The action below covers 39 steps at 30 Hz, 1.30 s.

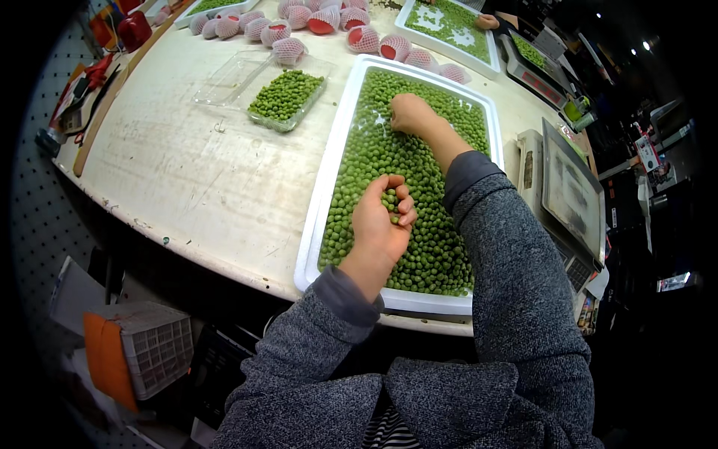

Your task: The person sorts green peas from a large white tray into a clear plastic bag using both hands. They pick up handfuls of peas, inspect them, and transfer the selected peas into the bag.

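Observation:
Loose green peas (432,247) cover most of a white foam tray (315,247) in front of me. Cupped over the near half of the tray, my left hand (384,216) holds a few peas in its curled fingers. My right hand (412,114) is over the tray's far part, fingers curled down at the peas. Its fingertips are hidden, so whether it grips any cannot be told. White patches of tray bottom show beside it. Left of the tray, a clear plastic clamshell box (289,101) stands with its lid (227,84) folded back and peas in its base.
Red fruits in foam net sleeves (322,19) lie along the back. Beyond them, another person's hand (487,22) is at a second pea tray (449,28). A weighing scale (575,191) stands close on the right; another scale (535,78) sits farther back. A plastic crate (157,348) is below the table.

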Each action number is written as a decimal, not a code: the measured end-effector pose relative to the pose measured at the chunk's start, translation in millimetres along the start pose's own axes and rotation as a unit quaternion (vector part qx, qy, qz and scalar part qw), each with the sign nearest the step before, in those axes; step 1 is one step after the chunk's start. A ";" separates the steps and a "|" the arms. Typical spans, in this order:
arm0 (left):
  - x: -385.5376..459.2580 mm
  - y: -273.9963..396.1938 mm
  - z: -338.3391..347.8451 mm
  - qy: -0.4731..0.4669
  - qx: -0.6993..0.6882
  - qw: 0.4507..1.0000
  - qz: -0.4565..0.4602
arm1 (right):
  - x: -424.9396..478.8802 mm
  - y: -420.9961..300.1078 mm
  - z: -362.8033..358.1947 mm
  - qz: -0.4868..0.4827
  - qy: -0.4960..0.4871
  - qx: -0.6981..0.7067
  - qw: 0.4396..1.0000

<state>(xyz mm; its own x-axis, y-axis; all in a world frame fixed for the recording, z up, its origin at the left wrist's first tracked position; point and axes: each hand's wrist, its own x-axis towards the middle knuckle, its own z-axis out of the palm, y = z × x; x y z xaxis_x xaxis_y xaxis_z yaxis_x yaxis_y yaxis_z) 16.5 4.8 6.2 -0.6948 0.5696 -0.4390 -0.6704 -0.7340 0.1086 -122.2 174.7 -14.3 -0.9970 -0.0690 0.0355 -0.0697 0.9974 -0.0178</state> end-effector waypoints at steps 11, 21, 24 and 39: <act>3.8 12.0 4.0 0.069 -0.019 0.996 0.048 | -38.9 -6.5 -44.8 0.006 -0.122 0.459 0.880; 3.8 8.6 1.6 0.082 -0.019 0.995 0.046 | -26.4 -18.3 -0.7 0.035 0.000 0.078 0.996; 3.7 8.4 0.7 0.072 -0.014 0.996 0.053 | -22.1 -16.2 11.6 0.058 0.033 0.054 0.996; 6.6 3.6 -3.3 0.034 0.029 0.999 0.026 | -19.1 -16.1 6.7 0.078 -0.007 0.109 0.991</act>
<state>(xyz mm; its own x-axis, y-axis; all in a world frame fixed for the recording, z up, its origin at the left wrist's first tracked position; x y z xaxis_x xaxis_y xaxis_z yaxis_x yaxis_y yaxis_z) 10.4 4.7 0.8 -0.7115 0.5037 -0.4901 -0.6488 -0.7387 0.1826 -102.3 159.8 -21.4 -0.9966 0.0828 0.0007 0.0802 0.9680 -0.2378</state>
